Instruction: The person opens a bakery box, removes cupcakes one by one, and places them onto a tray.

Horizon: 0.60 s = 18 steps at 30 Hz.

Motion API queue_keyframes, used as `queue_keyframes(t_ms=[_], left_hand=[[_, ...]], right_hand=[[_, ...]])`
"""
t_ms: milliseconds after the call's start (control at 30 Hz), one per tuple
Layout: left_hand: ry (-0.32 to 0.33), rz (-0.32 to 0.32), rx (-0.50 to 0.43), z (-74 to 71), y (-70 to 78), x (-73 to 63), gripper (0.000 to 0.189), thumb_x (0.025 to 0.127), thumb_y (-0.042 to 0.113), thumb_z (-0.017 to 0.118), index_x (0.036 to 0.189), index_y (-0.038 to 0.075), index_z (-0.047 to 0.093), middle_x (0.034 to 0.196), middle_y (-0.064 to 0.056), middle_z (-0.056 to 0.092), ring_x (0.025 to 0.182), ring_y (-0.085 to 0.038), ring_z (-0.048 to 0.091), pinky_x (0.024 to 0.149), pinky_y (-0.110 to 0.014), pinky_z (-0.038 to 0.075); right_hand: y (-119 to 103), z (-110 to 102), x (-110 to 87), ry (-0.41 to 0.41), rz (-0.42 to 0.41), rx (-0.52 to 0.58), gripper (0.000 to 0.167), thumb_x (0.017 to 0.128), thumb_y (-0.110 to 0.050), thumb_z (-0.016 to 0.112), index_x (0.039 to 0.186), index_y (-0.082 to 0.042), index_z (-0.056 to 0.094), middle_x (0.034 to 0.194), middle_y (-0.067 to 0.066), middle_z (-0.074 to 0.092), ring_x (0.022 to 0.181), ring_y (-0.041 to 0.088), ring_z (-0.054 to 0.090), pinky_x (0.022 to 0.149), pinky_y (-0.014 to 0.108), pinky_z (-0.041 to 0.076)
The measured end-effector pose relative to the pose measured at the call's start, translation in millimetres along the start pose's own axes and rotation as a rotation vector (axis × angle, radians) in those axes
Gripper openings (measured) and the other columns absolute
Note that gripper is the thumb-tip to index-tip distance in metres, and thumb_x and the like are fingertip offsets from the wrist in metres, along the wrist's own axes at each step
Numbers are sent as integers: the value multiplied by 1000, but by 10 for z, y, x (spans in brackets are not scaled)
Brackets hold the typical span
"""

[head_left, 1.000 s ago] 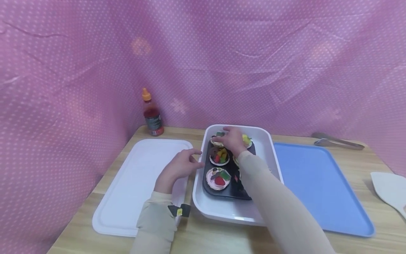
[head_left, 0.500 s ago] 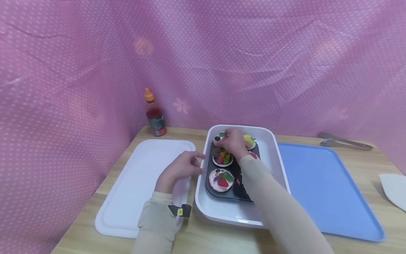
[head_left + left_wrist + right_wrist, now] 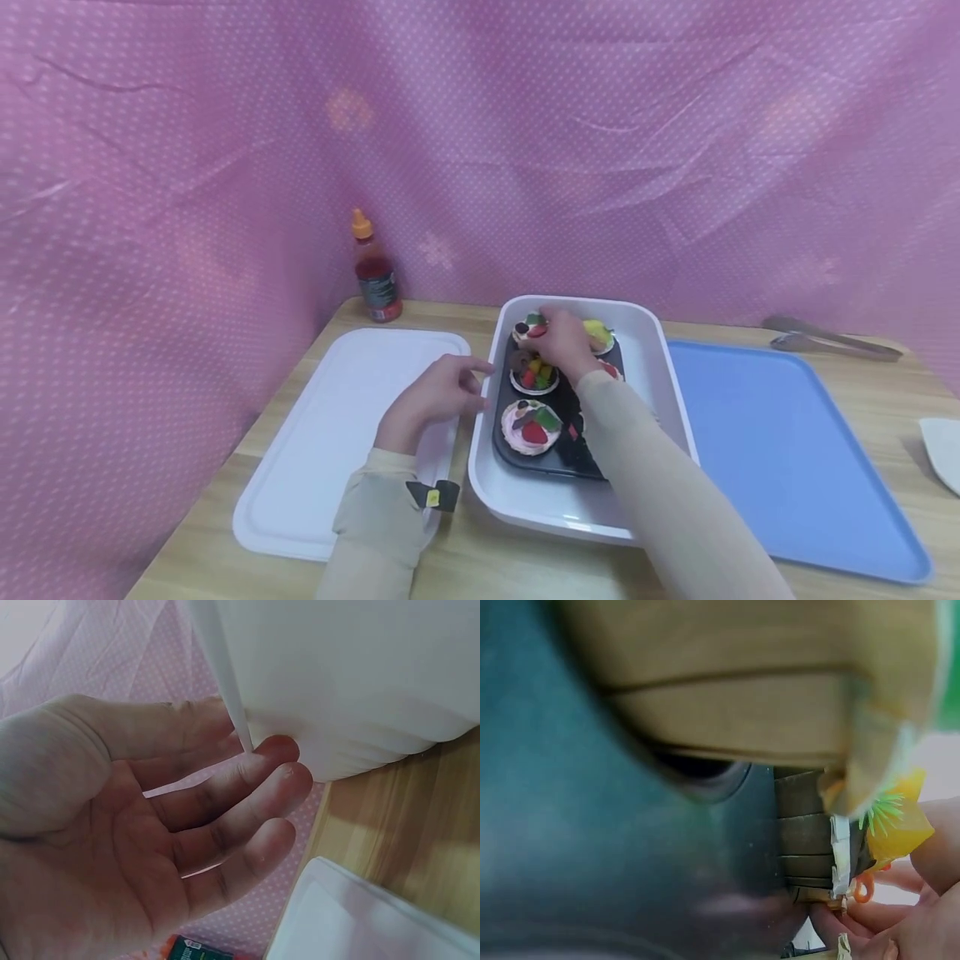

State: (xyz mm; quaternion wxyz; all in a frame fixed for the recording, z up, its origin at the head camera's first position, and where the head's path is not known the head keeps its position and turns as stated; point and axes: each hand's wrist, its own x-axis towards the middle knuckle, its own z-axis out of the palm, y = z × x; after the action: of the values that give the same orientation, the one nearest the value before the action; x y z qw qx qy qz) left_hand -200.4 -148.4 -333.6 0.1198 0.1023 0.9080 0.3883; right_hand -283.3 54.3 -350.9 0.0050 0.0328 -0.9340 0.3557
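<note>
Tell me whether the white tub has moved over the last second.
No, neither way: in the head view the white tub keeps its place beside the white board, though both drift right together in the picture.

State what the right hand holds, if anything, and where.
The right hand is at the edge of the far-left tart; whether its fingers grip it is unclear.

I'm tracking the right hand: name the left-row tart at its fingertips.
The far tart, framed by the thumb and fingers of the right hand. The middle tart and near tart, closer to the person, lie outside that span.
</note>
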Motion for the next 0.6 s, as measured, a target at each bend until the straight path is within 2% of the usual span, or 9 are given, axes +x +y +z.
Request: queue_keyframes(t_ms=[33, 133, 267, 367, 500, 600], left_hand=[[-1, -2, 1, -4, 4, 1, 52, 83, 5, 79, 132, 10, 66, 91, -7, 70, 83, -19, 64, 80, -35, 53], [-6, -6, 3, -4, 8, 17, 52, 82, 6, 79, 132, 10, 66, 90, -6, 70, 83, -18, 64, 80, -35, 53], [-6, -6, 2, 3, 12, 35, 53, 81, 4, 80, 132, 9, 66, 88, -6, 70, 82, -18, 63, 80, -34, 52], [-5, -14, -5, 4, 9, 38, 53, 81, 4, 80, 132, 9, 66, 88, -6, 69, 82, -18, 63, 80, -33, 51], [-2, -21, -5, -1, 5, 42, 52, 82, 5, 79, 132, 10, 66, 89, -6, 69, 83, -19, 62, 79, -33, 50], [0, -16, -7, -5, 4, 47, 53, 81, 4, 79, 132, 10, 66, 89, -6, 69, 82, -19, 62, 78, -32, 50]], right_hand=[[2, 2, -1, 7, -4, -14, 46, 87, -30, 80, 123, -6, 64, 105, 13, 64, 98, 30, 58, 100, 60, 41], [0, 3, -13, 15, -13, -30, 41, 88, -30, 79, 118, -6, 65, 97, 12, 63, 93, 30, 59, 97, 59, 43], [1, 3, -31, 14, -8, -13, 36, 90, -31, 77, 115, -8, 65, 94, 12, 63, 89, 30, 59, 98, 60, 43], [1, 10, -46, 23, -3, -7, 37, 90, -32, 77, 117, -9, 66, 96, 12, 65, 92, 31, 59, 103, 69, 34], [3, 16, -58, 44, -23, -5, 33, 92, -33, 75, 113, -8, 66, 93, 12, 66, 86, 29, 61, 97, 59, 44], [4, 21, -59, 63, -49, -12, 29, 93, -32, 73, 108, -8, 66, 84, 10, 63, 76, 26, 60, 81, 43, 50]])
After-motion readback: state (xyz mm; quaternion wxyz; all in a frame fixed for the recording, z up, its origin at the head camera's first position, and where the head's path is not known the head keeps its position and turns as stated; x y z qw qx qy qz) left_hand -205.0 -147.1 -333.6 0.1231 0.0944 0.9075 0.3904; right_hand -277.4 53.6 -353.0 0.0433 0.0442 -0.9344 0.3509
